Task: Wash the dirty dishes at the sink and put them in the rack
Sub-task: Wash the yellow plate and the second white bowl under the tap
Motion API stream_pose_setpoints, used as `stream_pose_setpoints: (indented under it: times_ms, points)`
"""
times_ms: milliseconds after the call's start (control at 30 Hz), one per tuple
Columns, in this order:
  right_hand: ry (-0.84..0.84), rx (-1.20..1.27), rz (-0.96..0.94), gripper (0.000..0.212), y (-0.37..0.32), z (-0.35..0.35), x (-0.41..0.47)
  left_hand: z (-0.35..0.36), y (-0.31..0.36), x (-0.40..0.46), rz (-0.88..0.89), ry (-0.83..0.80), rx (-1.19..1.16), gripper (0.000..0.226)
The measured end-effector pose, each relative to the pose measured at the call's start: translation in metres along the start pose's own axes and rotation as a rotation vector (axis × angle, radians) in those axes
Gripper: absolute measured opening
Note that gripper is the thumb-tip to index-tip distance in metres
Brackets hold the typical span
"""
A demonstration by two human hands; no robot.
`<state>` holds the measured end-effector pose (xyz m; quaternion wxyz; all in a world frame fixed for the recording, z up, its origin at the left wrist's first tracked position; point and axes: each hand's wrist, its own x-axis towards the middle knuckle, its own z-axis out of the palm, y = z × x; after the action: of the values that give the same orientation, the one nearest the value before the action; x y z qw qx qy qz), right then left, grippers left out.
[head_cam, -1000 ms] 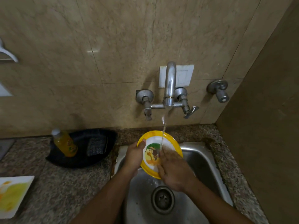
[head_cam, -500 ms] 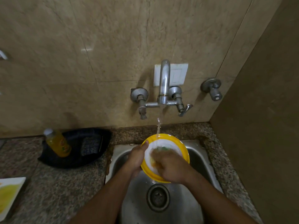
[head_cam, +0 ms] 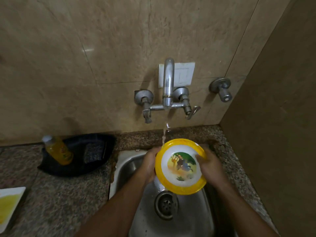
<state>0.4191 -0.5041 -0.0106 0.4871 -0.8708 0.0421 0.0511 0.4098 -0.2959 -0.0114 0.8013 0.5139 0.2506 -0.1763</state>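
Note:
A round plate (head_cam: 181, 165) with a yellow rim and a cartoon picture in its white middle is held tilted over the steel sink (head_cam: 188, 218). My left hand (head_cam: 149, 165) grips its left edge, mostly from behind. My right hand (head_cam: 209, 164) holds its right edge, thumb on the rim. Water runs from the wall tap (head_cam: 168, 84) onto the plate's upper left rim. No rack is in view.
A black tray (head_cam: 95, 165) on the granite counter (head_cam: 56, 199) holds a yellow soap bottle (head_cam: 59, 151) and a dark scrub pad (head_cam: 94, 151). A white square plate with yellow smears (head_cam: 9, 204) lies at the left edge. A side wall stands close on the right.
My right hand was rubbing the plate's face; it has slid off to the right edge, and the picture now shows fully. The plate has shifted slightly right under the stream.

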Motion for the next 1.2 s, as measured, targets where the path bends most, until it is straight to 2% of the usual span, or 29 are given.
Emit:
stream_pose_setpoints:
  times_ms: [133,200,333,433,533,667,767,833,900,1000,1067,1133,1200]
  points:
    - [0.008,0.073,0.109,0.035,0.018,0.009,-0.003,-0.001,-0.014,-0.004,-0.018,0.046,-0.02,0.039]
    - [-0.001,0.281,0.158,0.014,0.017,0.014,-0.007,-0.006,-0.01,-0.006,-0.037,0.026,-0.05,0.041]
    - [0.036,0.542,0.18,0.014,0.014,0.024,-0.009,-0.011,0.011,-0.005,0.057,-0.046,-0.018,0.042]
    - [0.061,0.561,0.194,0.015,0.006,0.025,-0.006,-0.011,0.023,-0.002,0.109,-0.072,0.023,0.037]
    - [0.139,0.479,0.139,0.015,-0.004,0.022,0.001,-0.011,0.031,-0.003,0.141,-0.09,0.076,0.034]
    - [0.169,0.384,-0.054,0.034,-0.019,0.023,-0.004,-0.012,0.039,-0.008,0.034,0.0,0.102,0.035]
    - [0.108,0.28,-0.261,0.05,-0.021,0.03,-0.012,-0.016,0.04,-0.009,-0.133,0.06,-0.06,0.053]
    - [0.046,0.155,-0.426,0.058,-0.016,0.037,-0.016,-0.019,0.038,-0.009,-0.159,0.094,-0.212,0.044]
    - [-0.068,0.046,-0.505,0.06,-0.013,0.041,-0.025,-0.025,0.034,-0.005,-0.136,0.123,-0.273,0.036]
    - [-0.263,-0.081,-0.521,0.073,-0.006,0.035,-0.036,-0.034,0.028,-0.009,-0.122,0.068,-0.273,0.037]
    - [-0.344,-0.166,-0.551,0.073,0.0,0.031,-0.039,-0.042,0.023,-0.011,-0.058,0.003,-0.231,0.042]
    - [-0.305,-0.235,-0.548,0.065,0.001,0.032,-0.034,-0.044,0.021,-0.012,0.033,-0.076,-0.139,0.054]
    - [-0.218,-0.329,-0.557,0.059,-0.008,0.04,-0.028,-0.035,0.022,-0.011,0.081,-0.02,-0.064,0.054]
